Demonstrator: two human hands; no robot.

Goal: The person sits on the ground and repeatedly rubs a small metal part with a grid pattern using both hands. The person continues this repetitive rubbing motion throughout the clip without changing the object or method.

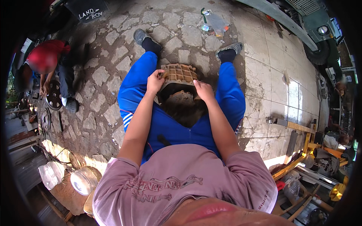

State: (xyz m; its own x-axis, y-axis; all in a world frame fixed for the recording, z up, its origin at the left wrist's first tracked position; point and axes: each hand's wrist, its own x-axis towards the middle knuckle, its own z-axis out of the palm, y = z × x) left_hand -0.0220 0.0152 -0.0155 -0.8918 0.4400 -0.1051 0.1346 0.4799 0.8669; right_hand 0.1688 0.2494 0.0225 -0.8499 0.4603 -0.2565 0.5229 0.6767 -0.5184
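The ribbed metal housing [179,72] is touched from both sides, its brown, gridded face lying between the two hands. By the left hand [155,81], fingers are bent in at the upper left edge; whether the metal or something thin is pinched there cannot be told. By the right hand [204,90], the right edge is met with the thumb side, the other fingers being partly hidden, so a firm clamp cannot be confirmed. The gridded face is stretched crosswise, from hand to hand, and is reached about equally by both, the left being set a little farther forward. Just nearer the body than the grip, a dark hollow is seen, with a rough metal part [180,98] inside it. The grip is flanked by blue trousers [135,84], with stone paving [100,75] to its left and pale tiles [262,96] to its right. Beyond it, well forward and to the right, a plastic bag [217,25] is seen. Far to the left, a dark disc [55,103] is handled by a co-worker [47,56].
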